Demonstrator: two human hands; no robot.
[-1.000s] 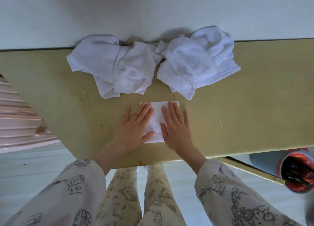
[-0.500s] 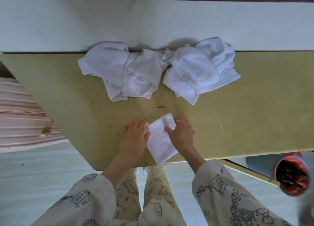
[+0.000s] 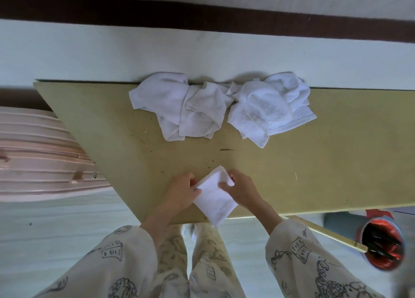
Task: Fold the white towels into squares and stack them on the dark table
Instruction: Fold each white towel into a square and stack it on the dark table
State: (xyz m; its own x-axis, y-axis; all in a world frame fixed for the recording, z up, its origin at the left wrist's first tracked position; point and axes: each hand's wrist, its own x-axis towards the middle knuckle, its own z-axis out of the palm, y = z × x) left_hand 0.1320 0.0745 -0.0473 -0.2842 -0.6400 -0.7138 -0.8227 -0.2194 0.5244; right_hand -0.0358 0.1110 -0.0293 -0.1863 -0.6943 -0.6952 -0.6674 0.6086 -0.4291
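A small folded white towel (image 3: 215,199) lies skewed at the near edge of the yellow-green table (image 3: 314,167), one corner hanging over the edge. My left hand (image 3: 183,191) grips its left side and my right hand (image 3: 241,189) grips its upper right corner, thumbs on top. Two crumpled white towels lie at the far edge against the wall: one on the left (image 3: 179,109), one on the right (image 3: 269,107), touching each other.
A pink ribbed suitcase (image 3: 40,158) stands left of the table. At the lower right a red bucket (image 3: 381,246) holds dark items, next to a blue-grey object. A yellow table leg (image 3: 325,235) slants toward the bucket. Pale floor lies beneath me.
Both hands went from pressing flat on the folded towel to gripping its sides. The towel has turned askew and slid toward the near edge. The view has tilted up.
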